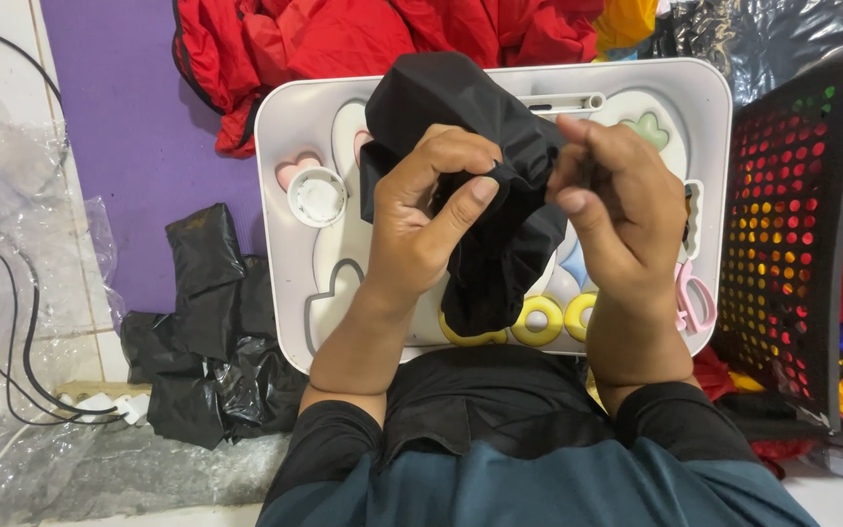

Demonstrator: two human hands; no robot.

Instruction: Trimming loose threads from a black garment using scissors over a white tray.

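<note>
Both hands grip one bunched piece of black fabric (480, 146) held above a white lap tray (275, 127). My left hand (431, 210) clasps its left side, thumb pressed across the folds. My right hand (612, 195) pinches its right edge with fingers curled in. The cloth hangs down between my wrists and hides the tray's middle. A small round white lid (317, 197) lies on the tray left of my left hand.
Pink scissors (695, 298) lie at the tray's right edge, and yellow rings (539, 322) near its front. A pile of folded black cloth (212, 322) sits left on the floor. Red garments (343, 39) lie behind, and a black perforated basket (792, 224) stands right. Clear plastic and cables lie far left.
</note>
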